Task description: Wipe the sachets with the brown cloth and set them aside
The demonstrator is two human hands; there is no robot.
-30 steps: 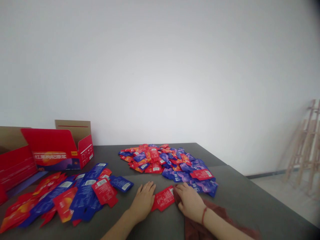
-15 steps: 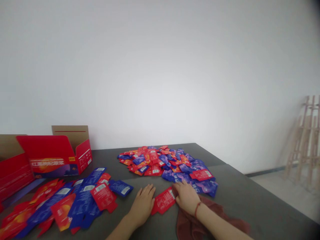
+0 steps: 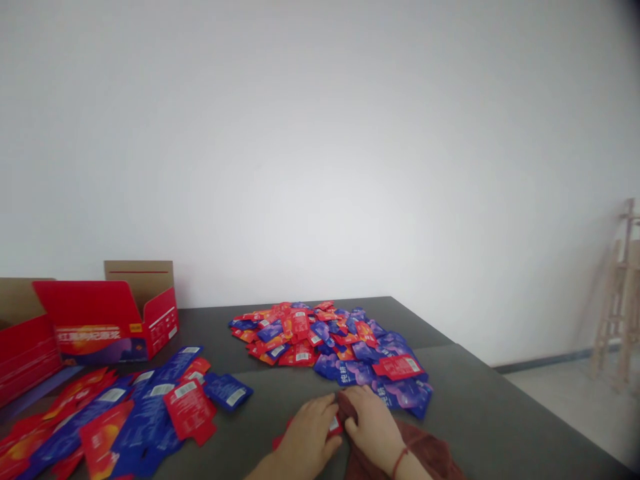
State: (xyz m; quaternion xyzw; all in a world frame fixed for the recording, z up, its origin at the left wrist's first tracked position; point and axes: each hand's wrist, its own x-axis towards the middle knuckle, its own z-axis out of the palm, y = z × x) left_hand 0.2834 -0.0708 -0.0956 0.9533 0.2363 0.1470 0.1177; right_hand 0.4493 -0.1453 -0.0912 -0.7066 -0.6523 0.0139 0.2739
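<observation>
A red sachet (image 3: 334,425) with a white barcode label lies on the dark table, mostly covered by my left hand (image 3: 311,430). That hand rests over it with fingers extended and thumb apart. Just to the right, my right hand (image 3: 371,427) has its fingers closed on a brown cloth (image 3: 425,450), bunched under the palm and wrist. The cloth meets the sachet's right end, close to my left fingertips. Beyond my right hand is a heap of red and blue-purple sachets (image 3: 300,327), its nearest blue sachets (image 3: 407,395) close to my fingers.
On the left, more red and blue sachets (image 3: 150,413) lie spread in an overlapping pile. Behind them stand an open red box (image 3: 95,327) and part of a second box (image 3: 25,357). The table (image 3: 445,393) ends on the right; wooden easels (image 3: 617,307) stand by the wall.
My left hand has moved right onto the red sachet and now lies beside my right hand. The right hand stays on the cloth. The view has tilted slightly up.
</observation>
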